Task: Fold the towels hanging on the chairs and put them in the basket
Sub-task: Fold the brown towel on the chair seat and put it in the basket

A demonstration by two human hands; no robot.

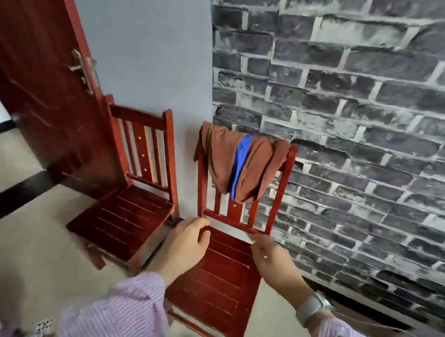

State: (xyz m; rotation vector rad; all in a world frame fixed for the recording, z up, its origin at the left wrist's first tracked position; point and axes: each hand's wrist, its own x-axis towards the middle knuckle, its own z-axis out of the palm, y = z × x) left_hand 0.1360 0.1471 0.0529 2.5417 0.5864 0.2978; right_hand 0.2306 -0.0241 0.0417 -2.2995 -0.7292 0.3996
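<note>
We reach both loosely curled, empty hands, left (pixel 189 238) and right (pixel 271 254), over the red slatted wooden chair (pixel 219 274) bearing a brown-and-blue towel (pixel 240 163).

Brick-patterned wall (pixel 362 115) (grey), red door (pixel 32 61)

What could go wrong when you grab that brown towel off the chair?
The brown towel hangs bunched over the right chair, so a quick pull might snag it on a post or tip the chair. A blue cloth tucked in its folds could drop out. Both hands, left hand and right hand, are empty below it.
</note>
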